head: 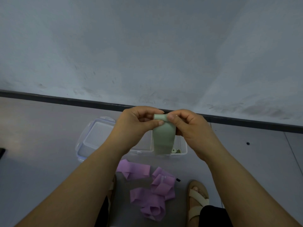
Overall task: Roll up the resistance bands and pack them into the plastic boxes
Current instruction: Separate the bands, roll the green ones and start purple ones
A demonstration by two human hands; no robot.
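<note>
Head view: left hand (139, 122) & right hand (185, 126) each pinched the started roll atop a pale green flat rubber band (163, 136), tail hanging over a clear plastic box (184, 147) w/ seemingly one small green roll (175, 151) inside. Crumpled purple bands (155, 190) lay unrolled on the grey floor (49, 128); most left, prob.

Held a band (164, 136) up between left hand (139, 122) at its 9 o'clock and right hand (185, 125) at its 3 o'clock, rolled end pinched on top, free end hanging before the plastic box (182, 145) on the floor (41, 128). Had the lid (96, 138) beside the box at 9 o'clock, a rolled band (175, 151) inside the box toward 5 o'clock, and the skirting board (65, 99) behind both at 12 o'clock. Had loose bands (155, 190) heaped on the floor at 6 o'clock of the box, between left foot (112, 185) at 9 o'clock and right foot (196, 197) at 3 o'clock.
</note>
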